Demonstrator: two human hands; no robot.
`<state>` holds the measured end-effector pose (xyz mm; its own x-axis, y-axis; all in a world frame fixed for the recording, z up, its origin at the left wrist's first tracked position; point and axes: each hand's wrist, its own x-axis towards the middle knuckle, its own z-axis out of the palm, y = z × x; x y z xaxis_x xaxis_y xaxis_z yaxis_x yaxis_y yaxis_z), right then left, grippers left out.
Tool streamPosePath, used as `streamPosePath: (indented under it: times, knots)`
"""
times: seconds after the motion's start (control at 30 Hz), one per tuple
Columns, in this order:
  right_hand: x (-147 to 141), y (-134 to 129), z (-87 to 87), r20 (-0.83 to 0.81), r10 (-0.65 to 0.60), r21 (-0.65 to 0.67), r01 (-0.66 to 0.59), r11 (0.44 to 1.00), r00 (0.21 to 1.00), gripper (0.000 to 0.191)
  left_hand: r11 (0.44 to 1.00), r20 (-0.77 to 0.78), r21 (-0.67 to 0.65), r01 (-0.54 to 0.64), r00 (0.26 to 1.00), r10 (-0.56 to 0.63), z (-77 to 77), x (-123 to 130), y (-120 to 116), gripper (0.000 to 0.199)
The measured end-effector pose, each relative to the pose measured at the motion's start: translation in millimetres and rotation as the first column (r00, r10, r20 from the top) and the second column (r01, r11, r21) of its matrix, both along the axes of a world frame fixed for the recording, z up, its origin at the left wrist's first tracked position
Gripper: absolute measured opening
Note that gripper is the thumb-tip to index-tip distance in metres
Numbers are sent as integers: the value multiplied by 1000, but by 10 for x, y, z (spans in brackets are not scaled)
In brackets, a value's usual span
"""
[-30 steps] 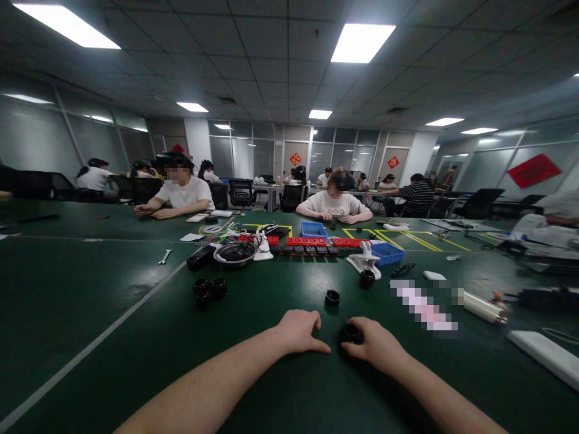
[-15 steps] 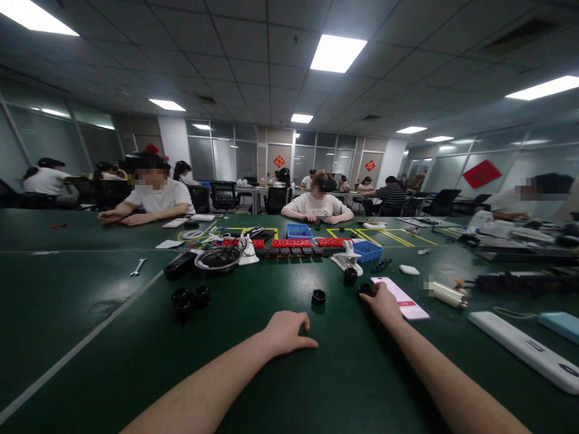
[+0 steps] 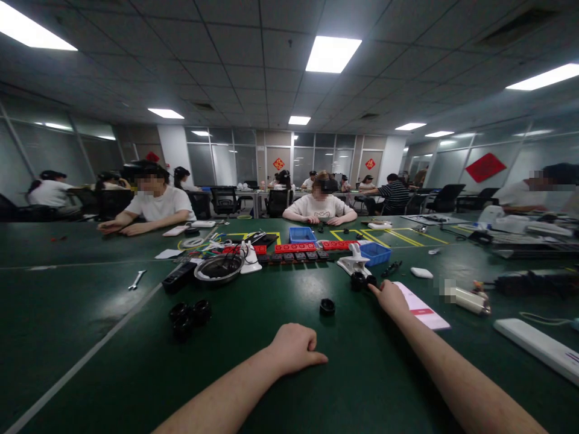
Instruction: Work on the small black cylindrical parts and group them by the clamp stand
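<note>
My right hand (image 3: 392, 299) reaches forward at the right of the middle, and one outstretched finger touches a small black round part (image 3: 371, 281). That part sits beside a similar black cylindrical part (image 3: 357, 281); its far side is hard to make out. My left hand (image 3: 296, 349) rests low over the green table, fingers bent and thumb apart, with nothing in it. Ahead of it a lone black ring-shaped part (image 3: 327, 307) lies on the table. Several more black round parts (image 3: 183, 318) stand clustered to the left. A pink phone (image 3: 423, 306) lies just right of my right hand.
A white clip stand (image 3: 354, 260) and a blue bin (image 3: 375, 254) stand beyond the right hand. Red power strips (image 3: 296, 248), a round metal bowl (image 3: 219, 269) and cables lie farther back. A wrench (image 3: 137, 279) is at the left. A co-worker (image 3: 320, 208) sits opposite.
My right hand has moved the black part forward, up beside the other black part, and its grasp has loosened. My left hand stays nearly in place. The view has shifted slightly.
</note>
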<state>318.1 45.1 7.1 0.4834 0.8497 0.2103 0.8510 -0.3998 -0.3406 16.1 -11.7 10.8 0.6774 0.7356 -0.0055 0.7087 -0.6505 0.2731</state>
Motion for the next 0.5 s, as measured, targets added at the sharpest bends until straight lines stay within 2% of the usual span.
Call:
streamPosePath:
  times: [0.07, 0.1, 0.17, 0.23, 0.33, 0.4, 0.5]
  knots:
    - [-119, -107, 27, 50, 46, 68, -49, 996, 998, 39, 1000, -15, 8, -6, 1000, 6, -6, 14, 24, 36]
    - [-213, -166, 46, 77, 125, 89, -132, 987, 989, 40, 1000, -18, 13, -10, 1000, 10, -6, 21, 35, 35]
    - [-457, -268, 85, 88, 346, 58, -352, 934, 934, 40, 1000, -17, 22, -18, 1000, 18, -2, 35, 50, 34]
    - [-736, -322, 106, 54, 459, -4, -459, 888, 887, 45, 999, -11, 34, -27, 1000, 28, 1, 43, 57, 33]
    - [-1105, -303, 87, 77, 510, -64, -506, 860, 857, 58, 998, -1, 58, -26, 1000, 26, -11, 42, 51, 32]
    - [-1258, -277, 61, 118, 526, -153, -508, 847, 842, 47, 997, 6, 69, -25, 1000, 24, -29, 35, 42, 31]
    - [-1300, -346, 51, 172, 593, -190, -564, 804, 787, 36, 997, 24, 74, -24, 999, 23, -48, 24, 33, 31]
